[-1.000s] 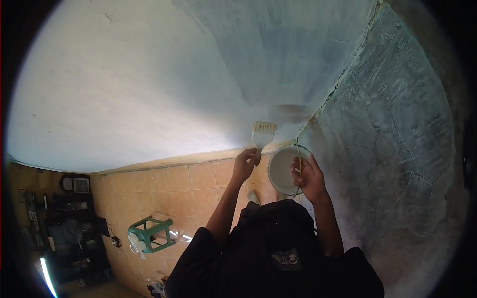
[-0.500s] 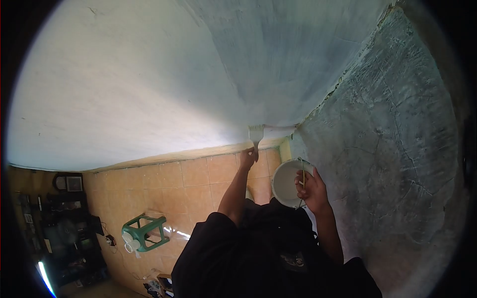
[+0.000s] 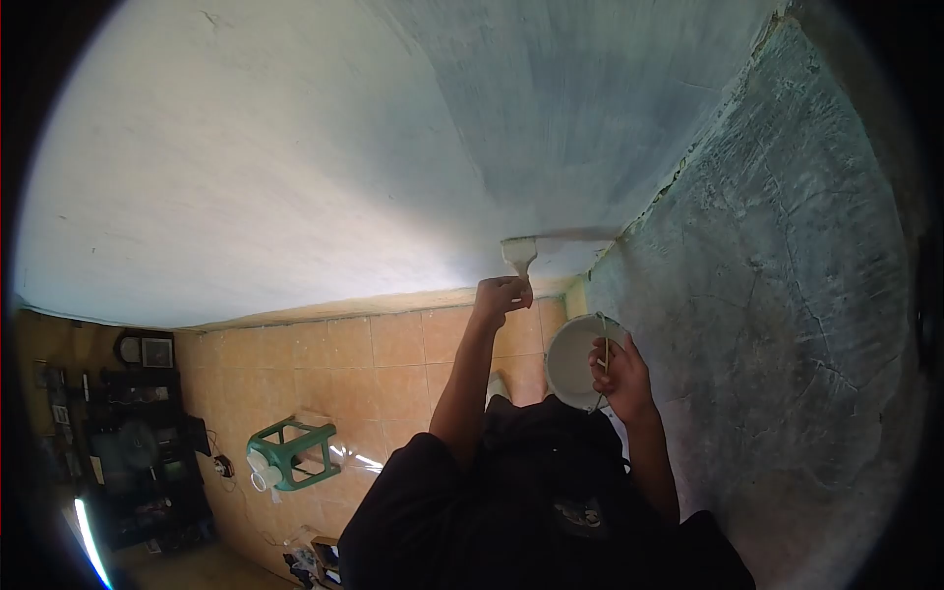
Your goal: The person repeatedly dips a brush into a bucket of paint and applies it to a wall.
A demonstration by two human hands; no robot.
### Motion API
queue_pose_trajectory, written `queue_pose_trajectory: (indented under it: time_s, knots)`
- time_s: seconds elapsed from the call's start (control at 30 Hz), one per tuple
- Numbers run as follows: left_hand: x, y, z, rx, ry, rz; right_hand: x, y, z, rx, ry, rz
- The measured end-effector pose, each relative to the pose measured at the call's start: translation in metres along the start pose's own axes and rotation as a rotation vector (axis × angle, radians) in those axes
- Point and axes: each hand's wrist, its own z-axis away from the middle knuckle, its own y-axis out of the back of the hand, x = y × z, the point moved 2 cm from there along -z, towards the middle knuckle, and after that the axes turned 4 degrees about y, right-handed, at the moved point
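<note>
In the head view my left hand is closed around the handle of a wide paintbrush. The brush's bristle end points up against the pale wall, where a darker grey-blue patch begins close by. Hooked in the curled fingers of my right hand is the thin handle of a bucket. The bucket hangs in front of my body, and whitish contents show inside it.
On the right rises a rough, cracked grey wall, meeting the pale wall at a ragged corner. Orange floor tiles lie below. A green stool with white containers on it stands left, near dark shelves.
My left hand has moved slightly up and right with the paintbrush, and its wrist has turned so the brush tilts the other way. My right hand still holds the bucket.
</note>
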Motion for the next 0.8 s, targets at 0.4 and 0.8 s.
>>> queue_pose_trajectory:
  time_s: [0.4,0.8]
  knots:
    - [0.087,-0.021,0.093,-0.046,-0.36,-0.055,0.004,0.0,-0.003,-0.027,-0.032,-0.024]
    - [-0.162,0.038,-0.111,0.166,-0.19,-0.386,0.012,0.018,0.006,0.098,-0.111,-0.063]
